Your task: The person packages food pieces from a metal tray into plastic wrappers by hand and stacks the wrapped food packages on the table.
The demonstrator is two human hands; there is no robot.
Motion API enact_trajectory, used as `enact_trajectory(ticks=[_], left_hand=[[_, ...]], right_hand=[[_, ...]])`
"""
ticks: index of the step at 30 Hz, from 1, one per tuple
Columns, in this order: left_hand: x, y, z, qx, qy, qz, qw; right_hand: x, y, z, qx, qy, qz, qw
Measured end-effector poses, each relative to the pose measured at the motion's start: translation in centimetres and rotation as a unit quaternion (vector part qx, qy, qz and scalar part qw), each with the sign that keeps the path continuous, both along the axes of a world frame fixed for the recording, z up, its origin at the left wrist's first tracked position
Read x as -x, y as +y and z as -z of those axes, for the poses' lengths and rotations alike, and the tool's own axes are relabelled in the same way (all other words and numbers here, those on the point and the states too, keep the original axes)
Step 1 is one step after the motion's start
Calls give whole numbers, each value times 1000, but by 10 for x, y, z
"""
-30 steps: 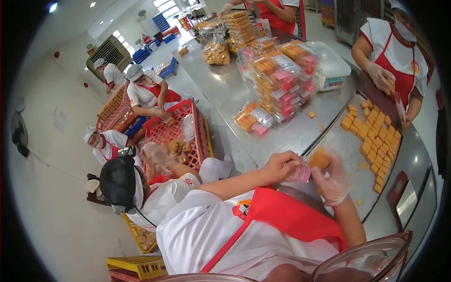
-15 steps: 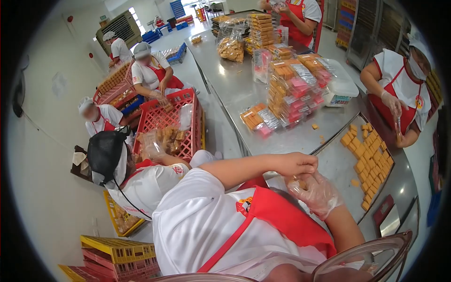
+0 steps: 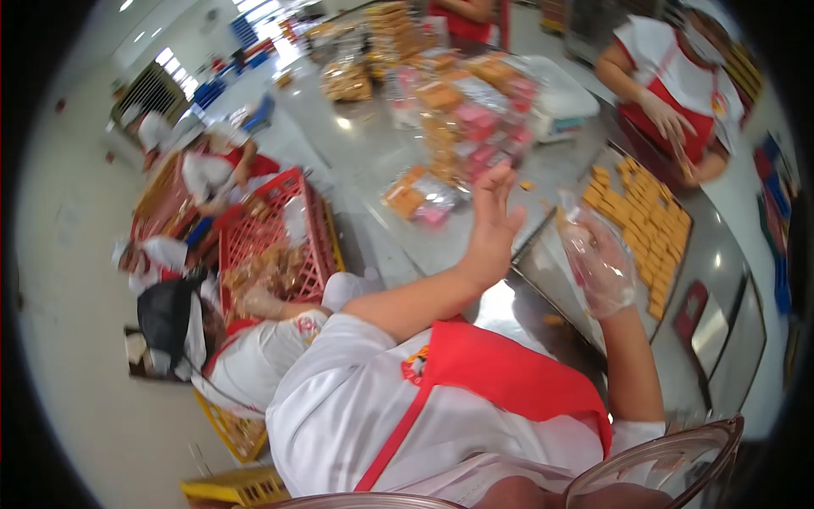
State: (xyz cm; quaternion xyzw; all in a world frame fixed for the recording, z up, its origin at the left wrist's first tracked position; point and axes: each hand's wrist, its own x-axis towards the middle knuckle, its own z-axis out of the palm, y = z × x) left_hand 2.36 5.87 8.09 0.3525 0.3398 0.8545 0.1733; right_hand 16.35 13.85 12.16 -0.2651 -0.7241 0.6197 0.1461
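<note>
My left hand (image 3: 494, 222), bare, is raised over the steel table with its fingers spread and nothing in them. Close by, my right hand (image 3: 600, 265) wears a loose clear plastic glove; blurred fingers look apart, and I make out nothing held. The right hand is over the near edge of a metal tray (image 3: 543, 246), beside rows of small golden-brown biscuit blocks (image 3: 640, 216). Beyond my left hand stands a stack of clear biscuit packs (image 3: 475, 110) with pink labels. One separate pack (image 3: 417, 195) lies just left of the stack.
A co-worker (image 3: 670, 93) stands across the table at right. At left, another in a black head cover (image 3: 174, 318) reaches into a red crate (image 3: 297, 212) of wrapped goods. A white tub (image 3: 560, 97) sits behind the packs. A dark red-handled scraper (image 3: 697, 318) lies at right.
My hands were together, left fingers closed at the gloved right hand. Now they are apart, the left opened and raised, the right moved up towards the tray. The view has shifted.
</note>
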Motion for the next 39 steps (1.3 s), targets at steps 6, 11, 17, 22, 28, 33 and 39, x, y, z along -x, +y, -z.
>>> enact_trajectory(ticks=[6, 11, 17, 22, 28, 33, 39], left_hand=[[-3, 0, 10, 70, -189, 373, 906], [-12, 5, 8, 28, -267, 376, 887], [-12, 5, 8, 0, -223, 374, 900], [-39, 10, 28, 2, -219, 358, 908], [-12, -4, 53, 12, -201, 533, 822], [24, -39, 79, 226, -97, 531, 811], [-4, -44, 58, 324, -78, 384, 861]], right_hand=[[30, -11, 47, -115, 217, 5, 969], [25, -17, 44, -303, 266, 19, 915], [23, -18, 42, -361, 169, 69, 914], [56, -6, 59, 67, 295, 56, 951], [19, 0, 41, -416, 227, -11, 881], [-7, 8, 64, -229, 94, -182, 952], [-18, 9, 84, -146, 78, -181, 970]])
